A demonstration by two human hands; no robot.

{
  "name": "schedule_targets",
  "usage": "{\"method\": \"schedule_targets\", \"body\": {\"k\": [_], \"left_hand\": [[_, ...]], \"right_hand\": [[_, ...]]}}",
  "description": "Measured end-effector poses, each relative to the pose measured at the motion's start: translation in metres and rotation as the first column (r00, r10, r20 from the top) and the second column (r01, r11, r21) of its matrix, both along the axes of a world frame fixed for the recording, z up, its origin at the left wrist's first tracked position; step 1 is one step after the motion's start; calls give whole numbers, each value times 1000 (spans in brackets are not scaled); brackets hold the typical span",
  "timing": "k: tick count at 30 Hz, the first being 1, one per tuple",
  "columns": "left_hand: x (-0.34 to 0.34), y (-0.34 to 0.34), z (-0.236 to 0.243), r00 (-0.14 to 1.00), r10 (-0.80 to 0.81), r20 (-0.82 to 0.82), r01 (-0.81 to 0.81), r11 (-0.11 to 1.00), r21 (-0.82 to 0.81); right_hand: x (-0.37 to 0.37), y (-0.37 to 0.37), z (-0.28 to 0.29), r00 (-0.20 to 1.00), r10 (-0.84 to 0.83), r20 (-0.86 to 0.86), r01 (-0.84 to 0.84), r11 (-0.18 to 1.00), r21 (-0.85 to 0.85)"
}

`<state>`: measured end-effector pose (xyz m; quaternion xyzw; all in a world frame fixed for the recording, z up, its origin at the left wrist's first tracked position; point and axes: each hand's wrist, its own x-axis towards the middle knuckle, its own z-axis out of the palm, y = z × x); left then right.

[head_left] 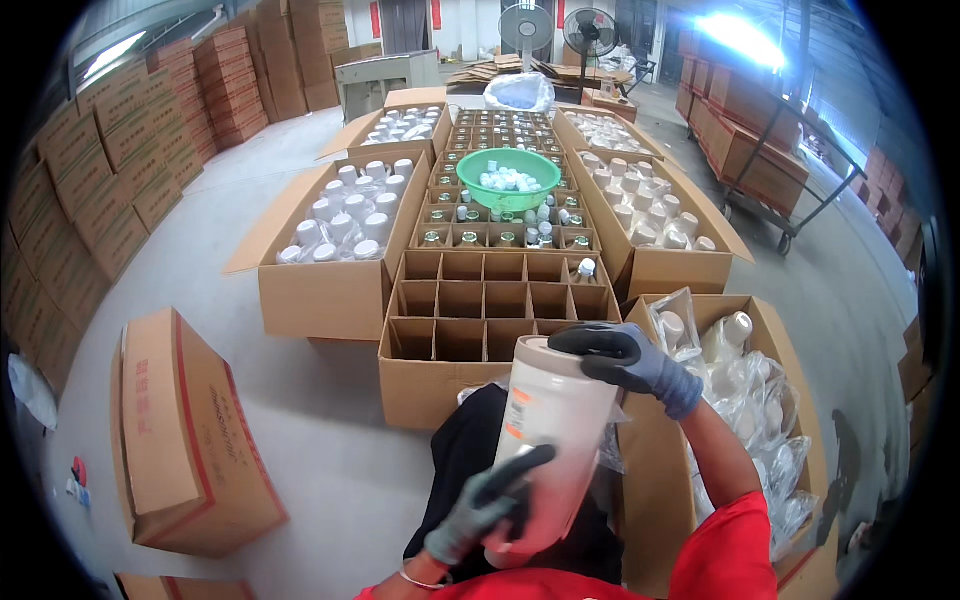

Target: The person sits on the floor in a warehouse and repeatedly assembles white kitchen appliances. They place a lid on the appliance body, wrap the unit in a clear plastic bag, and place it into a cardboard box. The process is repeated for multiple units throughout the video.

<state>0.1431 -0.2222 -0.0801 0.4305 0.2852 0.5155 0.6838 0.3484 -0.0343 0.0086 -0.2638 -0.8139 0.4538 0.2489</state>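
Note:
Over my lap I hold a large, pale pink-and-white cylindrical container (pixel 552 420), tilted, with an orange and white label on its side and a beige band at its upper end. My right hand (pixel 630 362), in a grey and black glove, is closed over that upper end. My left hand (pixel 492 505), gloved the same way, grips its side lower down; some of its fingers are blurred. Just beyond stands a divided cardboard box (pixel 430 385) of mostly vacant compartments, with one white-capped glass bottle (pixel 586 270) in its far right corner.
A green basin (pixel 508 200) of white caps rests on boxes of glass bottles. Open cartons of white plastic-wrapped pieces flank them (pixel 330 280), (pixel 680 262); another carton (pixel 800 430) stands at my right. A closed carton (pixel 190 430) lies on the floor left. A trolley (pixel 770 165) is at far right.

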Motion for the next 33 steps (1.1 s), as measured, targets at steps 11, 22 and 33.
{"method": "schedule_targets", "body": {"k": [11,22,33], "left_hand": [[-1,9,-2,938,216,-270,-260,956,-139],[-1,-3,-34,851,246,-465,-174,966,192],[5,0,-19,882,163,-443,-205,977,-50]], "right_hand": [[24,10,-8,996,47,82,-60,984,169],[37,-16,45,879,110,464,-288,899,331],[40,39,-10,972,49,231,5,974,-227]]}}
